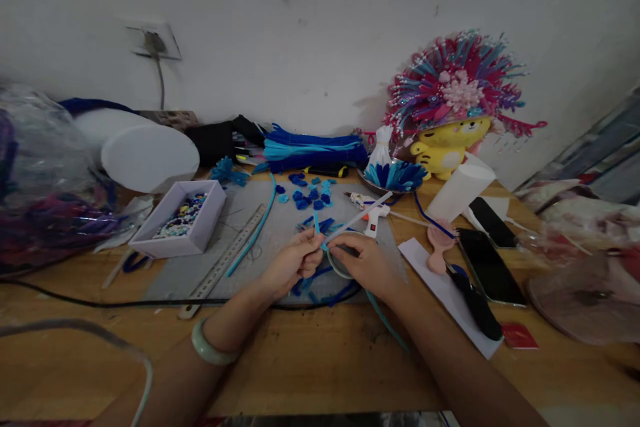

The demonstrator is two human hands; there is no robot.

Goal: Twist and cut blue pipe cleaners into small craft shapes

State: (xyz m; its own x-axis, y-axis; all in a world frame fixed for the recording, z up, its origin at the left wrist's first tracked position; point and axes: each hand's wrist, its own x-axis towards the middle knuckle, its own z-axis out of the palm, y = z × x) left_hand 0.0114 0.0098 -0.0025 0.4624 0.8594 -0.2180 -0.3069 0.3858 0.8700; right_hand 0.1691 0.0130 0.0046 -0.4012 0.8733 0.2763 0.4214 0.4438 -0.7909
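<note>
Both hands meet over a grey mat (280,227) at the table's middle. My left hand (293,261) is closed, its fingertips pinching a light blue pipe cleaner (317,225) that sticks upward. My right hand (361,261) is closed too, gripping the same blue piece together with a pale glue stick (360,215) that slants up to the right. A pale loop of wire (340,272) curls under the right hand. A green bangle (210,347) sits on my left wrist.
On the mat lie small blue pieces (307,195), a metal ruler (225,260) and a white glue gun (370,210). A white box of beads (183,217) stands left. Right are two phones (487,260), a pink comb (439,247) and a yellow plush with headdress (450,113). A black cable (100,300) crosses the front.
</note>
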